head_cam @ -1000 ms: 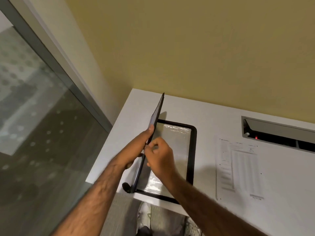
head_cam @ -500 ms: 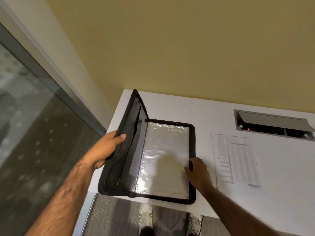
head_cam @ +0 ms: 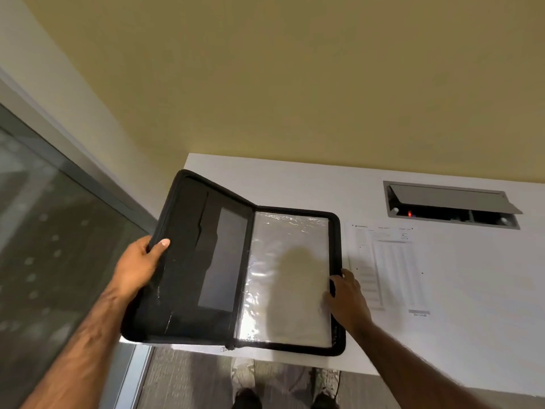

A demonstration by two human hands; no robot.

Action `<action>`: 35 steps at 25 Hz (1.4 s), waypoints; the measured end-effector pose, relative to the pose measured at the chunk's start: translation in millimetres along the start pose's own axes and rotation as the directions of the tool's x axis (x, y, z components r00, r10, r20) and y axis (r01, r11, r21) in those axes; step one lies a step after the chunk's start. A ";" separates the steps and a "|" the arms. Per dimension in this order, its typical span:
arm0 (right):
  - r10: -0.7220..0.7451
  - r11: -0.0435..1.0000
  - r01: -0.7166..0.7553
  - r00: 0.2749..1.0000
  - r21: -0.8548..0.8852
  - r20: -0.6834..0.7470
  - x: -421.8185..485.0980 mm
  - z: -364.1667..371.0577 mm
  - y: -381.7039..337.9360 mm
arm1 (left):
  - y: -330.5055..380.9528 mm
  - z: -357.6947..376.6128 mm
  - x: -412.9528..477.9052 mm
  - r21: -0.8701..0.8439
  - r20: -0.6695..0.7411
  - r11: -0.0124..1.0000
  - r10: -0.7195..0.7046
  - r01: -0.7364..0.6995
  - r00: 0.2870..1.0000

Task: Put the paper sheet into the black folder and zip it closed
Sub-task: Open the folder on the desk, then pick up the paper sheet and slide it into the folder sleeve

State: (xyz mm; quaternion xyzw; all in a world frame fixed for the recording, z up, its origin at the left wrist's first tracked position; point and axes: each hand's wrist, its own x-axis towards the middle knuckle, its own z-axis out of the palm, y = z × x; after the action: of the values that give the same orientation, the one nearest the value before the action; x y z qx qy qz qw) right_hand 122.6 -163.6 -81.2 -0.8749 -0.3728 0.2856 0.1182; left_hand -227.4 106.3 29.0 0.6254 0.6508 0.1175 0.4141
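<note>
The black folder (head_cam: 188, 261) lies open at the left end of the white table (head_cam: 472, 305). Its right half rests flat and shows a clear plastic sleeve (head_cam: 286, 276). Its left cover is lifted and hangs past the table's left edge, with dark inner pockets showing. My left hand (head_cam: 138, 267) grips that cover's outer edge, thumb on the inside. My right hand (head_cam: 348, 296) presses on the right rim of the flat half, fingers on the zip edge. The paper sheet (head_cam: 389, 267), printed with a table, lies flat on the table just right of the folder.
A grey cable hatch (head_cam: 451, 205) is set into the table at the back right, lid tilted open. A yellow wall runs behind the table. A glass partition (head_cam: 44, 246) stands at the left. Two shoes (head_cam: 244, 376) show on the floor below the table's front edge.
My left hand has swung the folder's cover from upright to wide open on the left. My right hand moved from the cover's edge to the folder's right rim.
</note>
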 end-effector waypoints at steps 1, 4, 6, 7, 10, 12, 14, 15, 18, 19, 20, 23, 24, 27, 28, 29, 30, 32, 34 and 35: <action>-0.008 1.000 0.009 1.000 -0.030 0.014 -0.3 -0.4 0.8 | -7.3 4.3 3.9 0.178 -0.095 0.984 0.039 -0.021 0.995; -0.038 0.996 0.040 0.999 -0.073 0.030 -3.1 1.5 3.5 | -27.4 26.0 12.0 0.357 -0.187 0.933 0.025 0.044 0.982; -0.058 0.995 0.060 0.998 -0.086 0.026 -4.2 3.9 6.6 | -40.1 39.3 18.6 0.402 -0.208 0.909 -0.023 0.107 0.978; -0.063 0.994 0.065 0.998 -0.089 0.026 -4.0 5.1 7.7 | -45.6 45.1 21.4 0.431 -0.219 0.893 -0.037 0.130 0.975; -0.058 0.996 0.059 0.998 -0.064 0.019 -1.5 10.1 9.6 | -54.8 68.1 20.7 0.505 -0.270 0.856 0.034 0.111 0.962; -0.052 0.997 0.052 0.999 -0.061 -0.004 0.7 13.7 9.8 | -48.2 94.4 7.8 0.583 -0.240 0.812 0.187 -0.013 0.953; -0.057 0.996 0.054 0.998 -0.074 -0.028 2.5 18.0 10.4 | -39.1 133.2 -13.3 0.660 -0.010 0.710 0.334 -0.245 0.942; -0.062 0.995 0.059 0.997 -0.077 -0.036 3.1 20.3 10.8 | -37.5 154.9 -23.9 0.678 0.144 0.632 0.386 -0.375 0.911; -0.098 0.992 0.096 0.995 -0.077 -0.025 6.1 20.4 15.0 | -41.3 205.1 -45.9 0.703 0.370 0.490 0.368 -0.516 0.853; -0.118 0.991 0.117 0.993 -0.072 -0.017 8.3 16.7 18.4 | -42.0 213.8 -50.0 0.713 0.361 0.495 0.347 -0.497 0.865; -0.139 0.988 0.138 0.990 -0.066 -0.017 11.2 9.4 24.9 | -39.7 221.1 -53.8 0.718 0.339 0.512 0.336 -0.473 0.879; -0.163 0.986 0.157 0.982 -0.061 -0.096 25.7 -24.6 52.3 | -23.0 238.9 -65.2 0.700 0.310 0.518 0.400 -0.492 0.862; -0.149 0.988 0.142 0.981 -0.068 -0.123 32.6 -38.6 64.2 | -13.3 248.0 -69.6 0.683 0.339 0.500 0.430 -0.533 0.837; -0.077 0.995 0.067 0.986 -0.073 -0.150 60.1 -84.3 105.5 | 30.0 292.0 -83.1 0.613 0.487 0.373 0.515 -0.697 0.705; -0.053 0.996 0.043 0.988 -0.072 -0.144 71.2 -99.3 118.6 | 46.0 308.9 -88.5 0.589 0.547 0.301 0.534 -0.750 0.644; -0.032 0.997 0.022 0.991 -0.073 -0.130 82.3 -113.1 130.4 | 61.2 325.0 -93.9 0.563 0.599 0.230 0.548 -0.794 0.584; -0.014 0.997 0.006 0.994 -0.076 -0.109 93.3 -125.9 141.9 | 75.2 341.1 -99.1 0.543 0.629 0.181 0.558 -0.820 0.541; -0.014 0.996 0.009 0.998 -0.092 -0.058 114.9 -144.2 156.5 | 95.3 364.6 -105.6 0.544 0.642 0.173 0.545 -0.821 0.539; -0.023 0.996 0.023 1.000 -0.090 -0.005 134.7 -156.0 164.6 | 106.6 380.1 -108.5 0.586 0.635 0.189 0.498 -0.788 0.591; -0.022 0.996 0.024 0.999 -0.086 0.026 143.0 -160.2 167.9 | 109.7 386.1 -109.7 0.606 0.634 0.188 0.473 -0.773 0.612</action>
State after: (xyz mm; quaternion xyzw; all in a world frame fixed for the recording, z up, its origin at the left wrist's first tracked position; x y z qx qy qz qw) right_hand 394.9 -176.1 -81.0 -0.8713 -0.3961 0.2788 0.0791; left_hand 102.4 -113.8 -97.4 0.9600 0.2264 -0.1530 0.0613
